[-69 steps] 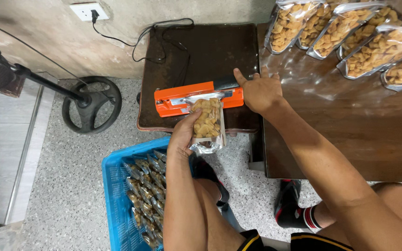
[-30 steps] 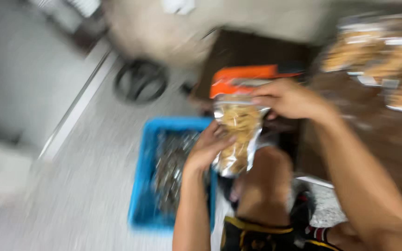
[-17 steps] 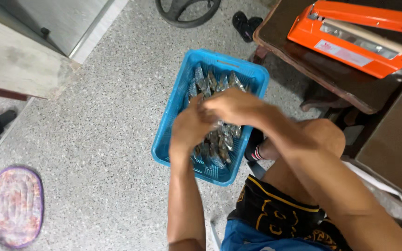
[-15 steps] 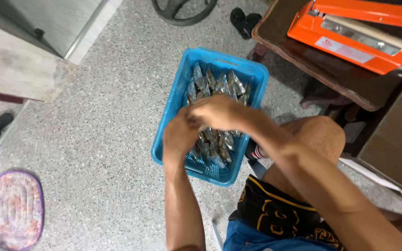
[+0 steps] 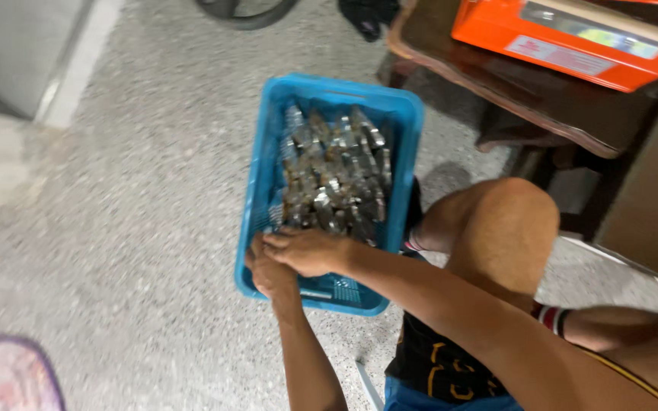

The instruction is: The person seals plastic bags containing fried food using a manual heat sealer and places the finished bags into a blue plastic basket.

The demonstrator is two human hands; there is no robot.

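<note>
Nearest the camera, the left hand and the right hand are seen together at the near end of the blue crate, the right laid over the left. Both hands are curled, fingers bent downward into the crate; whether anything is gripped between them cannot be told, since the frame is blurred and the fingers hide the space beneath.

Just beyond the hands, the sealed snack bags are stacked in rows inside the crate, filling its middle and far part. The near end shows bare mesh floor beside the hands.

For a tidy fill, a bag is best laid flat against the last row, seal edge aligned with its neighbours, and released only once it is supported. Pressing down on the contents should be avoided, as they appear brittle.

The crate stands on the speckled floor beside the bent knee. Farther off, the orange sealer rests on the dark wooden table.
</note>
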